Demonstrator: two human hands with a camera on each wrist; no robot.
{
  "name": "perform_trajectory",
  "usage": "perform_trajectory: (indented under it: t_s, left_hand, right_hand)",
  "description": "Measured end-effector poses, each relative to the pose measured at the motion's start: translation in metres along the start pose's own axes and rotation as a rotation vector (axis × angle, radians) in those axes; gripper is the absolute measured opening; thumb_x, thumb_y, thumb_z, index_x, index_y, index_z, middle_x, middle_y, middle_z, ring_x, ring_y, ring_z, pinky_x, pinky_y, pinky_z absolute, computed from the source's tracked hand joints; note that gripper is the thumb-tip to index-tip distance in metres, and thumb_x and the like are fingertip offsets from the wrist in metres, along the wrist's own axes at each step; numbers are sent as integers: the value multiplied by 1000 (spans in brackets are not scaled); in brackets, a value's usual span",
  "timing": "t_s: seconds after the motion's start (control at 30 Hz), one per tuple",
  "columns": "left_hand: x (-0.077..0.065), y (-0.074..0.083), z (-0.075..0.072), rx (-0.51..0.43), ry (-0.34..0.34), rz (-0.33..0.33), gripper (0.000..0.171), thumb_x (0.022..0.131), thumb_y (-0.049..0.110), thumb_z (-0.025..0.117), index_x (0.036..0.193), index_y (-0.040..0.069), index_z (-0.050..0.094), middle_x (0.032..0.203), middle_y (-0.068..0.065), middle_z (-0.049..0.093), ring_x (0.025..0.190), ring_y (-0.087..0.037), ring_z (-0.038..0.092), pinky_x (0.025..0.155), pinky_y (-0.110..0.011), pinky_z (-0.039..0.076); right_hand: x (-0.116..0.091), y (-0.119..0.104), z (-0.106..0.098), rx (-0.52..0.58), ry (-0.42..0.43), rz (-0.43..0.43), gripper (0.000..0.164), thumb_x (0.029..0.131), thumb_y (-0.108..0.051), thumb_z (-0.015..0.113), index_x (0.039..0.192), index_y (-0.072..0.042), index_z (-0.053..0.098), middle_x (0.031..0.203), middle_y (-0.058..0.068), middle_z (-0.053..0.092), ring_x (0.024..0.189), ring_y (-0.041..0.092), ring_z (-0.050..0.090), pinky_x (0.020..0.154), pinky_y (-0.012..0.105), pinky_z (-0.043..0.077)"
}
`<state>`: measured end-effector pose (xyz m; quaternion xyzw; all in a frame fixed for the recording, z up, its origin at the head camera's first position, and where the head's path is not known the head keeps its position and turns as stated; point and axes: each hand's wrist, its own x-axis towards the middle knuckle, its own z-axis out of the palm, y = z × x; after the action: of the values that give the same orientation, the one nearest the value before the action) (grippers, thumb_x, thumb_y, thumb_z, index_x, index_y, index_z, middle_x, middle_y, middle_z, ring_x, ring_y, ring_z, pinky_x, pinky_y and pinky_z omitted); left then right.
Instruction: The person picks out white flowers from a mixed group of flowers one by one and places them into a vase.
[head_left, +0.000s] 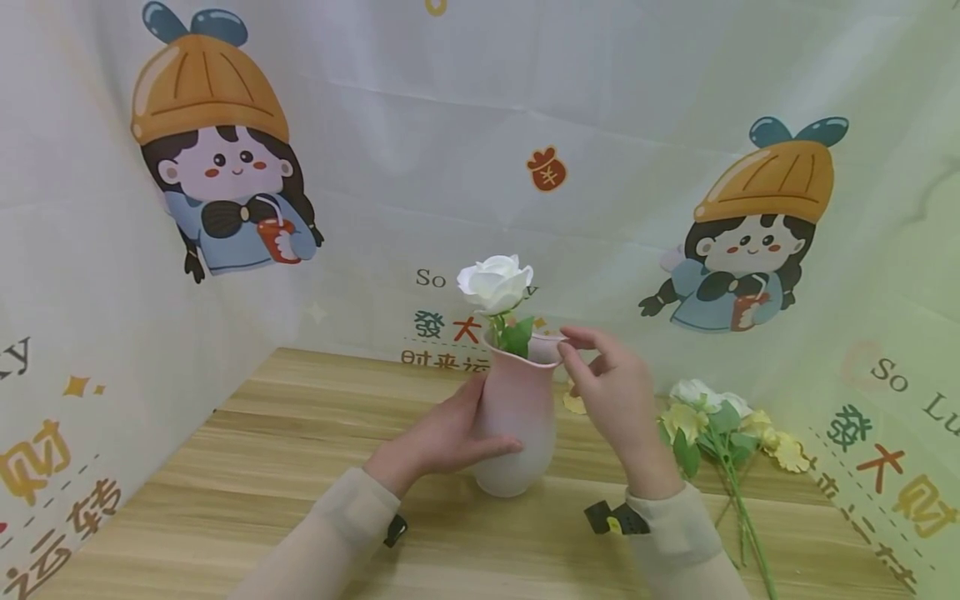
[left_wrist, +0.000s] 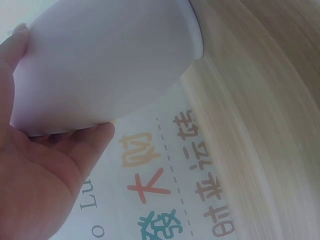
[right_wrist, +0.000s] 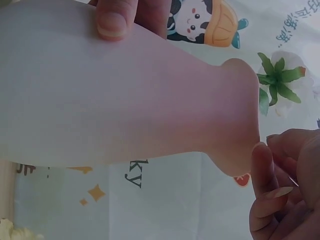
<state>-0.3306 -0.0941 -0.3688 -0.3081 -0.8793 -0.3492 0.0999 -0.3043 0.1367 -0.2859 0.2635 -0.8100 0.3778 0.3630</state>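
A pink-to-white vase (head_left: 516, 408) with a flared, wavy rim stands on the wooden table. One white artificial rose (head_left: 497, 283) with green leaves rises from its mouth, its lower stem hidden inside. My left hand (head_left: 450, 429) holds the vase's body from the left, thumb across the front and fingers behind. In the left wrist view, that hand (left_wrist: 45, 175) curves against the pale wall of the vase. At the rim's right side, my right hand (head_left: 615, 387) pinches the lip between thumb and forefinger. The right wrist view shows those fingertips (right_wrist: 262, 155) at the rim.
Several white and yellow artificial flowers (head_left: 708, 417) with long green stems (head_left: 742, 517) lie on the table at the right. A printed cloth (head_left: 420, 167) with cartoon figures hangs behind and along both sides. The wooden tabletop (head_left: 247, 467) spreads out to the left.
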Motion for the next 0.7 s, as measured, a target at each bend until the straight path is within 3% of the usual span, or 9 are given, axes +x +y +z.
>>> perform_trajectory:
  t_s: [0.3,0.7]
  left_hand:
    - [0,2,-2,7,4,7,105,79,64,74,149,5,23,131,-6,47,108,-14,53,92,-39,50]
    - [0,2,-1,7,11,16,106,79,63,75,151,5,22,131,-8,48,108,-15,53,92,-39,50]
  right_hand:
    - [1,0,-6,-17,25,8,23,96,-17,69,118,-12,69,109,-1,69,50,2,54,34,26,44]
    - [0,3,-14,-33,49,32,23,97,-21,68,119,-15,69,106,-4,69,52,5,56,34,22,43]
